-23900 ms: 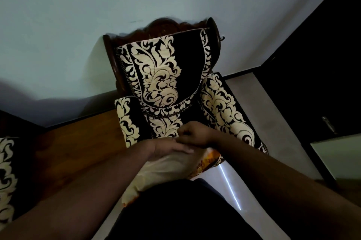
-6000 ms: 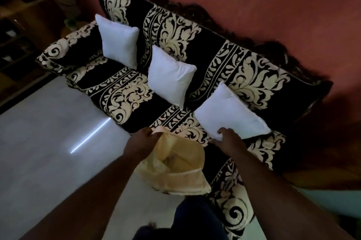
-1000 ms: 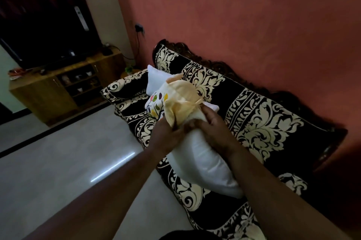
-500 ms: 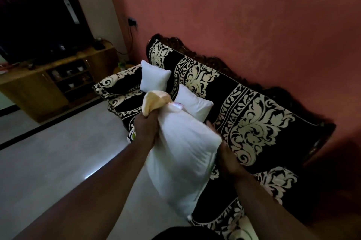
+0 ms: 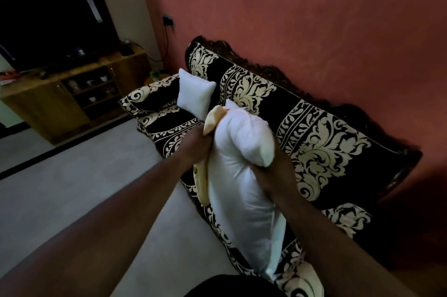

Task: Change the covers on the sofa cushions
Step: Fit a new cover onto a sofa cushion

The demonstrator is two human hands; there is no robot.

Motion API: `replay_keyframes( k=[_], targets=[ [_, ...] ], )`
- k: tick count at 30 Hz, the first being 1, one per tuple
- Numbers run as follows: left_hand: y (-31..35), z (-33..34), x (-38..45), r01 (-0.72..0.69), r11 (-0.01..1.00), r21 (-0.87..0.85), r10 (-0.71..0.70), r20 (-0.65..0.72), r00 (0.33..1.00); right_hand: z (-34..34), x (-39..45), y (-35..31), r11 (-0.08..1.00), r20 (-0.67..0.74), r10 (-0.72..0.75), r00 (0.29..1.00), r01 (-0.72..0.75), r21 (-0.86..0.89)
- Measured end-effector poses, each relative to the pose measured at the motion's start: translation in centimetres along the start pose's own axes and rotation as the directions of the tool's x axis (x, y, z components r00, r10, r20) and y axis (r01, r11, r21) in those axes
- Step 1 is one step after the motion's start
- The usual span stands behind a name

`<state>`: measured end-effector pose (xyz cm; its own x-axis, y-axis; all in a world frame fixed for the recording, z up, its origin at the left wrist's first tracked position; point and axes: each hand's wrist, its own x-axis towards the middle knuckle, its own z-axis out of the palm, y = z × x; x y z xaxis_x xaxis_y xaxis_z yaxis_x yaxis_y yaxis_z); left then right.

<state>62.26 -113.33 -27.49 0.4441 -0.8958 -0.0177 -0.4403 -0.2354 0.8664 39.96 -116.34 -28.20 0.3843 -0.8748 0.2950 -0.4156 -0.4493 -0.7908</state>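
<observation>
I hold a bare white cushion upright in front of the black and cream patterned sofa. My left hand grips a cream-yellow cover against the cushion's left side; the cover hangs bunched above and below the fist. My right hand squeezes the cushion's upper right part, folding its top corner over. A second bare white cushion leans on the sofa's far end. A third one is partly hidden behind the cushion I hold.
A wooden TV cabinet with a dark screen stands at the far left. Pale floor stretches in front of the sofa. A terracotta wall backs the sofa, with a socket and cable near its corner.
My right hand has moved from under the cushion's right side up to its top, crushing the corner. The cover stays in my left hand, and the view has shifted slightly.
</observation>
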Motion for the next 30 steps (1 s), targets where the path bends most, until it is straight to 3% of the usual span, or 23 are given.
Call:
replay_keyframes(
  k=[3, 6, 10, 12, 14, 16, 18, 19, 21, 23, 27, 30],
  targets=[
    [1.5, 1.1, -1.0, -0.054, 0.945, -0.321, 0.040, -0.051, 0.998, 0.6, 1.6, 0.7, 0.943, 0.124, -0.073, 0.990, 0.109, -0.313],
    [3.1, 2.0, -1.7, -0.048, 0.889, -0.456, 0.050, -0.007, 0.999, 0.5, 2.5, 0.4, 0.916, 0.282, 0.057, 0.958, 0.062, -0.396],
    [4.4, 2.8, -2.5, -0.057, 0.903, -0.427, 0.097, 0.072, 0.993, 2.1, 3.1, 0.1, 0.840, 0.362, 0.032, 0.931, 0.172, -0.515],
    [4.4, 2.6, -3.1, -0.068, 0.939, -0.337, 0.128, 0.161, 0.979, 2.6, 3.5, 0.1, 0.825, 0.392, 0.112, 0.913, 0.134, -0.549],
    [4.1, 2.6, -3.8, -0.132, 0.972, -0.193, 0.179, 0.247, 0.952, 2.5, 4.1, 0.6, 0.837, 0.424, 0.100, 0.900, 0.154, -0.525],
    [3.6, 2.7, -4.5, -0.171, 0.966, -0.192, 0.208, 0.194, 0.959, 2.0, 4.7, 0.6, 0.900, 0.395, 0.105, 0.913, 0.082, -0.429],
    [2.6, 2.6, -4.7, -0.228, 0.952, -0.202, 0.229, -0.021, 0.973, 1.2, 4.8, 0.4, 0.983, 0.297, 0.157, 0.942, -0.121, -0.136],
    [1.7, 2.4, -4.8, -0.246, 0.963, -0.109, 0.231, -0.134, 0.964, 0.8, 4.8, 0.3, 0.978, 0.228, 0.192, 0.955, -0.205, 0.034],
    [-0.8, 1.7, -5.0, -0.136, 0.986, 0.096, 0.157, -0.268, 0.950, -0.1, 4.5, -0.6, 0.924, 0.144, 0.158, 0.977, -0.198, 0.327],
    [-3.3, 1.0, -5.1, 0.005, 0.989, 0.149, 0.041, -0.302, 0.952, -0.8, 4.0, -1.1, 0.878, 0.132, 0.102, 0.986, -0.151, 0.454],
    [-6.3, 1.8, -6.0, 0.003, 0.994, 0.111, 0.020, -0.210, 0.978, -1.7, 3.6, -1.0, 0.807, 0.076, 0.120, 0.990, -0.141, 0.574],
    [-7.5, 3.6, -7.1, 0.058, 0.984, -0.166, -0.089, -0.186, 0.979, -2.5, 3.7, -1.4, 0.748, 0.030, 0.193, 0.981, -0.167, 0.643]
  ],
)
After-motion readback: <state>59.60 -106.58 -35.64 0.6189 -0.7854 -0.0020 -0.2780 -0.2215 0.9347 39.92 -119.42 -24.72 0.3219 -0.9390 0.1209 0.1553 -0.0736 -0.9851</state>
